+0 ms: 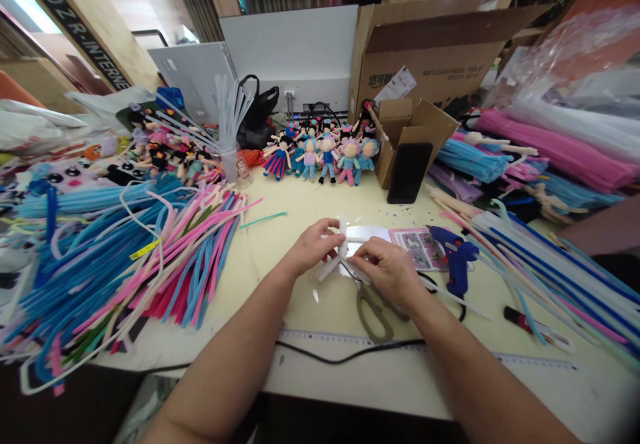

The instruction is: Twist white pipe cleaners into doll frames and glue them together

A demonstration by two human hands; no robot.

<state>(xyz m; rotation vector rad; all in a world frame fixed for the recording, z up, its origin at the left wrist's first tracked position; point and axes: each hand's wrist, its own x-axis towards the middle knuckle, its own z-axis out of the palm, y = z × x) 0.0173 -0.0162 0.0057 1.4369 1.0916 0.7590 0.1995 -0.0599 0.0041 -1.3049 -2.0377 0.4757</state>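
Observation:
Between both hands are several short white pipe cleaners, crossing one another, with one piece standing upright and others angled down toward me. My left hand pinches them near the crossing, from the left side. From the right, my right hand grips the white pieces with its fingers pressed together; a long thin white strip sticks out beyond that hand. Scissors with olive handles lie just below, partly hidden by my right hand. A blue glue gun rests on a pink printed card to the right.
Coloured pipe cleaners are heaped at left, with more at right. Small dolls stand behind, beside a leaning black phone and a cardboard box. A ruler and black cable run along the front.

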